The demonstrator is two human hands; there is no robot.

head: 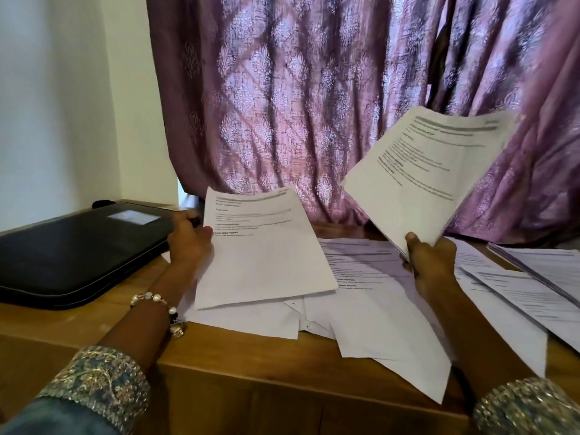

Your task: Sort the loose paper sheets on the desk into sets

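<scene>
Wooden desk (257, 365) before a purple patterned curtain (314, 105) and white wall (62, 89). Black case (78, 249) at left; loose paper sheets (392, 324) overhang the front edge. Left hand (188, 243) pinches one raised sheet (266, 246); right hand (431, 262) grips a lifted stack (430, 171).

Embroidered blue sleeves (97, 381), pearl bracelet (157, 304)
</scene>
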